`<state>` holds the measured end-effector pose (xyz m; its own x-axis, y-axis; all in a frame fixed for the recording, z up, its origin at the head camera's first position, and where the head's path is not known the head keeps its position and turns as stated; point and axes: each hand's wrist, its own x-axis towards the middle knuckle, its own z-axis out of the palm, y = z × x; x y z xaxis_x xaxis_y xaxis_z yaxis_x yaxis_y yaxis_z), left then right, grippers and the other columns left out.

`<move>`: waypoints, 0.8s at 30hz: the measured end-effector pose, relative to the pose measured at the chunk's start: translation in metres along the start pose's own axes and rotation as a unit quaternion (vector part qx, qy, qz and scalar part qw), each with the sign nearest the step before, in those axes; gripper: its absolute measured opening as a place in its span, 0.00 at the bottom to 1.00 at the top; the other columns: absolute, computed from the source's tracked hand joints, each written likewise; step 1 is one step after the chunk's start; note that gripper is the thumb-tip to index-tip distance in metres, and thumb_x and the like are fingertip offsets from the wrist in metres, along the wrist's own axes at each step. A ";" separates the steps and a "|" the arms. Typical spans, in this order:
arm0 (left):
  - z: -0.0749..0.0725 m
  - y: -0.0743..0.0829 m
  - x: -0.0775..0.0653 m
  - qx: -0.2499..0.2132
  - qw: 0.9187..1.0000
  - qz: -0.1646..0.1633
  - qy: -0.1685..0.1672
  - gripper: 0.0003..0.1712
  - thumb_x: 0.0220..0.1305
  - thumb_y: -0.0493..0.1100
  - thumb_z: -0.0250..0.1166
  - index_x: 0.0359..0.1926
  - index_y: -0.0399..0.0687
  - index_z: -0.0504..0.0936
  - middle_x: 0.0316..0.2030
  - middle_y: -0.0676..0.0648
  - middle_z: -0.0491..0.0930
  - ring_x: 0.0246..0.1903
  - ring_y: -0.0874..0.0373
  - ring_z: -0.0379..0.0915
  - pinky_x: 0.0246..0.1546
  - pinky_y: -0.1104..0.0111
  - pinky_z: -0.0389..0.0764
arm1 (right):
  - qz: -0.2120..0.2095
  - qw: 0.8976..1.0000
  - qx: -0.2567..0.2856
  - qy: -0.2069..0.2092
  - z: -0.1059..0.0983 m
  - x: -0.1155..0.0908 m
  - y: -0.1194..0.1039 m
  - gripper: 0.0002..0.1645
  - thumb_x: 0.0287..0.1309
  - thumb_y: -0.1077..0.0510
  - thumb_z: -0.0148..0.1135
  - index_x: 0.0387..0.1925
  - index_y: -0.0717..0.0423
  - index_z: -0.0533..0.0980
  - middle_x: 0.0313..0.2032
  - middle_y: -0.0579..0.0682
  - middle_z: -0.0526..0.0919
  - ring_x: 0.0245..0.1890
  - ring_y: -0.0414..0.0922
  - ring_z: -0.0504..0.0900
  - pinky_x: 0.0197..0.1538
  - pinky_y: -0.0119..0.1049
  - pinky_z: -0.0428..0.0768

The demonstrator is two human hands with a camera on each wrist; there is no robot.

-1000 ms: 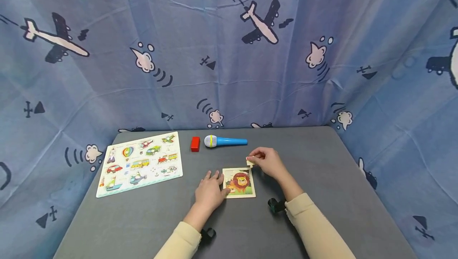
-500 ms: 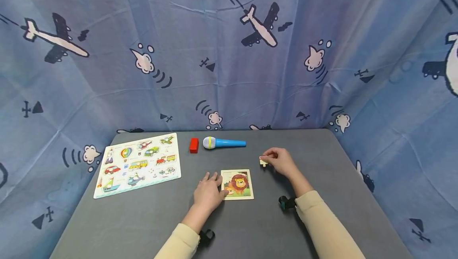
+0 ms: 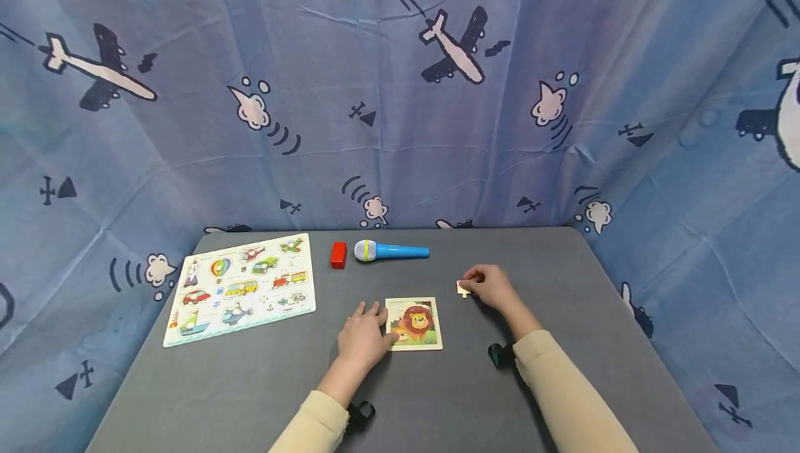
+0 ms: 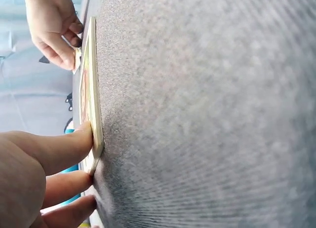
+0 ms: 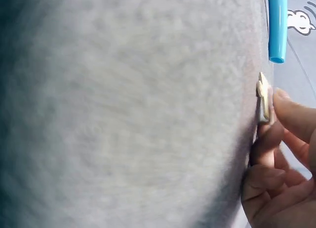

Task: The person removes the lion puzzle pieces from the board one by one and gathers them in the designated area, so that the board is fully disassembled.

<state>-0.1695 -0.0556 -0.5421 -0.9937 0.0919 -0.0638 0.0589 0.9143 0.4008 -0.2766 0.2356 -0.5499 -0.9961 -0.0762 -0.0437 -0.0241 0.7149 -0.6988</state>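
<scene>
A small square lion puzzle (image 3: 415,322) in a pale wooden frame lies flat on the grey table. My left hand (image 3: 365,338) rests at its left side, fingers spread and fairly straight. In the left wrist view the thumb (image 4: 74,148) lies on the frame, with the other fingertips at its edge. To the right of the puzzle, my right hand (image 3: 492,287) pinches a pale jigsaw piece (image 3: 463,289) between thumb and fingers. The piece (image 5: 264,95) appears tilted close to the tabletop in the right wrist view, its printed face mostly hidden there.
A vehicle picture board (image 3: 242,289) lies at the left of the table (image 3: 262,383). Behind the puzzle are a red block (image 3: 339,255) and a blue toy microphone (image 3: 394,251). A patterned blue curtain (image 3: 350,92) hangs along the back and sides.
My right hand has carried the jigsaw piece rightward from the puzzle's top right corner, then slightly down toward me. The left hand stays in place at the puzzle.
</scene>
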 end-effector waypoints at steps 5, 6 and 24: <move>0.001 -0.001 -0.001 -0.007 1.000 0.000 0.001 0.35 0.58 0.58 0.73 0.65 0.52 0.81 0.69 0.45 0.74 0.73 0.44 0.61 0.67 0.44 0.70 | 0.001 1.000 -0.017 0.020 -0.005 -0.001 -0.005 0.11 0.62 0.54 0.70 0.38 0.59 0.84 0.37 0.54 0.85 0.37 0.48 0.80 0.42 0.41 0.78; 0.001 -0.001 -0.001 -0.007 1.000 0.001 0.002 0.35 0.58 0.58 0.73 0.65 0.52 0.81 0.69 0.45 0.74 0.73 0.44 0.61 0.67 0.44 0.70 | 0.001 1.000 -0.016 0.023 -0.007 -0.002 -0.008 0.11 0.63 0.54 0.70 0.39 0.58 0.84 0.37 0.54 0.85 0.39 0.49 0.81 0.42 0.42 0.78; 0.003 -0.002 0.001 0.001 1.000 0.004 0.003 0.34 0.58 0.58 0.73 0.64 0.53 0.81 0.68 0.46 0.74 0.73 0.44 0.62 0.67 0.45 0.71 | -0.058 0.998 0.025 0.012 -0.003 -0.015 -0.055 0.22 0.64 0.51 0.69 0.53 0.61 0.80 0.39 0.54 0.86 0.34 0.44 0.83 0.37 0.39 0.83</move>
<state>-0.1700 -0.0565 -0.5453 -0.9937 0.0971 -0.0560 0.0669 0.9145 0.3989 -0.2610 0.1996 -0.5087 -0.9887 -0.1390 0.0560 -0.1352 0.6665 -0.7331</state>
